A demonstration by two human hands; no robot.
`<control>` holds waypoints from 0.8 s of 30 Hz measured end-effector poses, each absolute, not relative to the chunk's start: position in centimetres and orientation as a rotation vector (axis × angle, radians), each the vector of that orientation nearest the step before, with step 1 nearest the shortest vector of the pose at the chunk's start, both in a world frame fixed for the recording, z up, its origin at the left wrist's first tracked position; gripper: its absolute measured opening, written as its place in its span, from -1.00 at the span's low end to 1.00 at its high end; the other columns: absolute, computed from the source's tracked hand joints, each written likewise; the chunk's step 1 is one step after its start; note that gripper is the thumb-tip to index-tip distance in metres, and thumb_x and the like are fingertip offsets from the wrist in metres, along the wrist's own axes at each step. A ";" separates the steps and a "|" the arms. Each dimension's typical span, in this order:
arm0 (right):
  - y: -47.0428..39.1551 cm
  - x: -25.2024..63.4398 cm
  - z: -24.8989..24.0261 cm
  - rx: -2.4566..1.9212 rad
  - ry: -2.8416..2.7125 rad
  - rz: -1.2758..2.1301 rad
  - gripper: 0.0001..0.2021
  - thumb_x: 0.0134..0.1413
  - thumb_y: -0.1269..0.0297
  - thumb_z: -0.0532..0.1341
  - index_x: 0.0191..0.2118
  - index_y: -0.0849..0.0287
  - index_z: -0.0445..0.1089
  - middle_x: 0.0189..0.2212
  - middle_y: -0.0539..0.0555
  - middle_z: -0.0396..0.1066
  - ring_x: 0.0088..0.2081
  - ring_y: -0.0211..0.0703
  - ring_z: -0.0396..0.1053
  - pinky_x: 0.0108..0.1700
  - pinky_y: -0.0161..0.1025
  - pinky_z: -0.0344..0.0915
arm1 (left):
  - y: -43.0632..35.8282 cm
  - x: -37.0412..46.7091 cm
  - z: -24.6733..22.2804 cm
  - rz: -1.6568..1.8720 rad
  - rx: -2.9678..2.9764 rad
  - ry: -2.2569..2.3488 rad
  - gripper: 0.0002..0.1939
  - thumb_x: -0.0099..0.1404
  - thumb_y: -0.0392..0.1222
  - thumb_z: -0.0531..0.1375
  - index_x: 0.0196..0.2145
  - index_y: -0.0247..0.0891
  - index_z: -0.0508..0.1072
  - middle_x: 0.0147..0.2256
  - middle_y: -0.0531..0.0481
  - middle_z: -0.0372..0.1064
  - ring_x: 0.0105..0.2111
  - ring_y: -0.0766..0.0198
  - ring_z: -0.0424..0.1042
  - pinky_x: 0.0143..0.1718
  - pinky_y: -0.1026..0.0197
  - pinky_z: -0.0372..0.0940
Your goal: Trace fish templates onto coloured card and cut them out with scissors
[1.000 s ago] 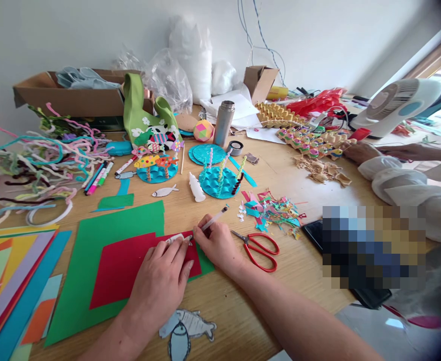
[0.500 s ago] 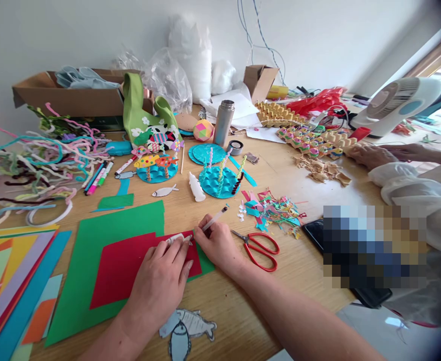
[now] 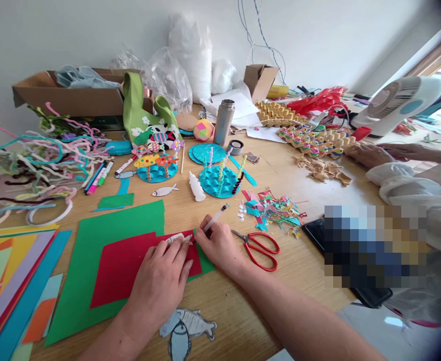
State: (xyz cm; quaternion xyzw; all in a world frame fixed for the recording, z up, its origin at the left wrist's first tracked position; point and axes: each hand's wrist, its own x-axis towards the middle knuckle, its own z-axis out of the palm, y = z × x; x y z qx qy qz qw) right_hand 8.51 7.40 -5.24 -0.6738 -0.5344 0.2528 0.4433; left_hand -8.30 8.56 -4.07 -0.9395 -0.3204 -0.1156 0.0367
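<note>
My left hand lies flat, fingers stretched, pressing a small white paper fish onto a red sheet. A larger green sheet lies beneath the red one. Held in my right hand is a pen with a clear barrel, its upper end tilted up to the right. My fingers hide its tip, close to the fish's tail. Red-handled scissors lie open beside my right wrist. Below my left hand are fish cut-outs with dark outlines.
Coloured paper sheets are stacked at the left, near a heap of pipe cleaners. Blue discs with upright twisted stems stand ahead. Paper scraps, a black phone, a metal bottle and another person's hand are farther off.
My hands keep nearly the same pose over the red sheet. At the right, the other person's hands and sleeve have shifted slightly.
</note>
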 end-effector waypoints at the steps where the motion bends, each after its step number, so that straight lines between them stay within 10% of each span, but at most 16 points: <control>1: 7.4 8.5 -5.3 -1.670 -1.327 0.622 -0.84 -0.03 0.37 0.10 -0.55 0.12 0.11 -0.71 -0.14 0.13 -0.67 -0.38 0.07 -0.60 -0.41 -0.04 | 8.6 -8.3 -4.1 -0.352 -2.885 -0.984 -0.64 0.38 -0.21 0.04 0.07 -0.32 0.41 0.03 -0.13 0.42 -0.06 0.04 0.34 -0.14 -0.01 0.27; 24: 6.6 8.5 -4.8 -1.439 -1.352 0.622 -0.85 0.28 0.24 0.06 -0.24 0.15 0.32 -0.47 -0.01 0.38 -0.47 -0.26 0.35 -0.40 -0.36 0.24 | 8.2 -8.2 -4.0 -0.356 -2.884 -1.011 -0.62 0.38 -0.21 0.04 0.09 -0.35 0.39 0.05 -0.13 0.41 -0.03 0.01 0.33 -0.11 -0.02 0.26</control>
